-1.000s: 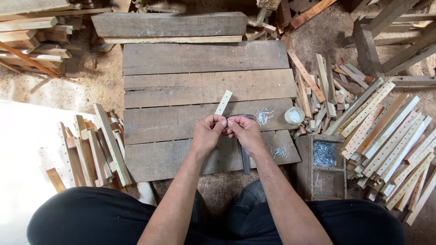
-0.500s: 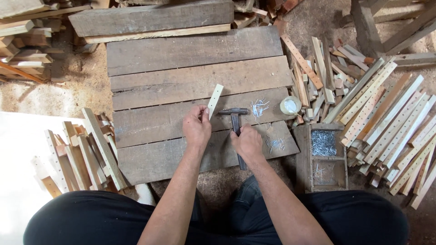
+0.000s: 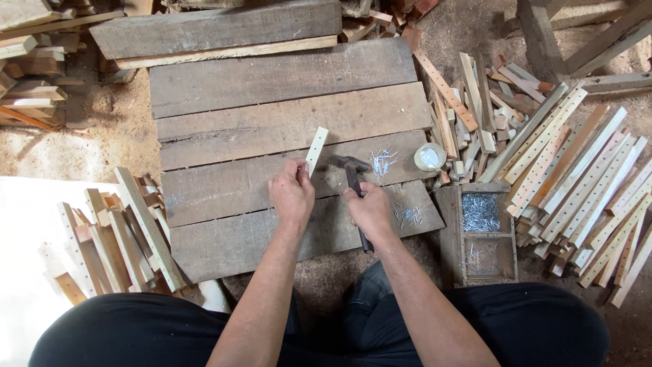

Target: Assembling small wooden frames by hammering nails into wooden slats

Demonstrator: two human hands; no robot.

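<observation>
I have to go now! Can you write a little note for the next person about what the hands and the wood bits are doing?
Left hand pinches the near end of a pale drilled wood strip on the plank work board.
Right hand grips a hammer, head raised beside the strip.
Loose nails lie right of the hammer; more fill the wooden tray.
Done: strip set in place.
Left: whether a nail is started cannot be seen.

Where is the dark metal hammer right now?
The dark metal hammer is in the right hand, mid-view over the wooden boards, beside the pale wooden strip.
</observation>
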